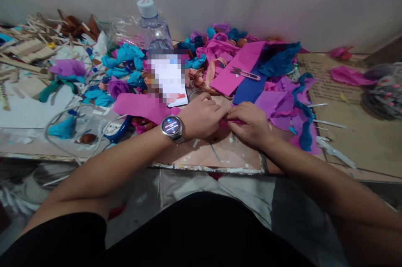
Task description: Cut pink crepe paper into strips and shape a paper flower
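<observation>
Two bare hands, left hand (202, 116) & right hand (250, 124), meet nr front edge of pinkish-tan table (240, 156), small magenta crepe-paper scrap (238, 121) b/w them. R fingers curled closed, pinching it; L bent, grip hidden, can't tell. Best pinch lightly, thumbs close, sparing thin paper.

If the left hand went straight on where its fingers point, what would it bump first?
Probably the right hand, close ahead of the left hand, though pink paper showing there might come first; depth is unclear.
</observation>
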Motion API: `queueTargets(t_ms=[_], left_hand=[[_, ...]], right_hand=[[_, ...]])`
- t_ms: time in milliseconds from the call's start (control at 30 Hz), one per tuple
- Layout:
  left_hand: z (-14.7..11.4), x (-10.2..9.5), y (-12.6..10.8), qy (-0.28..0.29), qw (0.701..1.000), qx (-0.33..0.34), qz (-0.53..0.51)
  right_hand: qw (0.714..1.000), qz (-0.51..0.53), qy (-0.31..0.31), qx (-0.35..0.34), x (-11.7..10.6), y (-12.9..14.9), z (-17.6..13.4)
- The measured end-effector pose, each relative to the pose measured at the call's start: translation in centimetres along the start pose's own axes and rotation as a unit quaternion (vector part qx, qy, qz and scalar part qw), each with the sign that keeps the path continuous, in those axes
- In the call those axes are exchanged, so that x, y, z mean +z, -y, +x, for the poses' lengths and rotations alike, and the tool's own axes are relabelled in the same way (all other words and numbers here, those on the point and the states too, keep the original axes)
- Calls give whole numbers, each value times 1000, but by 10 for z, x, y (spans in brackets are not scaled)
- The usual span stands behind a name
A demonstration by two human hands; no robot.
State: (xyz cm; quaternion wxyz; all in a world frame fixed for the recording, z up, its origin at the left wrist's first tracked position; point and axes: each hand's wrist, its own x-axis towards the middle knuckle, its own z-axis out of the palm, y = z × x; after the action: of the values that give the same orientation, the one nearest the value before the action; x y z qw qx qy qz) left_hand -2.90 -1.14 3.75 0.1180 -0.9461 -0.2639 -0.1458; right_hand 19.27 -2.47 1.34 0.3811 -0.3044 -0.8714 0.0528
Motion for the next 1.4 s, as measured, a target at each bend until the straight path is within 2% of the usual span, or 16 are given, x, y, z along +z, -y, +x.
queueTargets(t_ms=[833,1100,1400], left_hand=[[1,-4,2,22,999,-24,-20],[1,-3,2,7,999,-29,-18],[-1,1,6,33,995,-43,-82]], right_hand=[[1000,-16,12,24,0,-1,-2],[999,-21,7,26,-1,0,-1],[1000,-9,-4,21,-1,-1,-2]])
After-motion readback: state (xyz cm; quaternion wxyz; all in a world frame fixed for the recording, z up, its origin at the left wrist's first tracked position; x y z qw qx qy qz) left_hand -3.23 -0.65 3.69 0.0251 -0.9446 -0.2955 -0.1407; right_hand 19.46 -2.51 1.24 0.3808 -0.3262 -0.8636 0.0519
